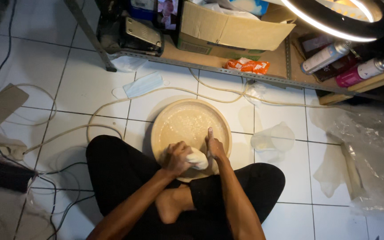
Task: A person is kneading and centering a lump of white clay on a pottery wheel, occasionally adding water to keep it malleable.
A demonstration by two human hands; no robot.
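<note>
Your crossed legs [165, 191] are framing the round tray [174, 122]; your left hand [177, 158] is curling tightly around the white dough [198, 158] at its near rim, your right hand [214, 146] pressing beside it, thumb raised

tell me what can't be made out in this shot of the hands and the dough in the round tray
- Dough, head view: mostly wrapped by the left hand and right hand; its full shape is hidden.
- Round tray, head view: near rim covered by hands and legs.
- Ring light, head view: cut off by the top edge.
</note>
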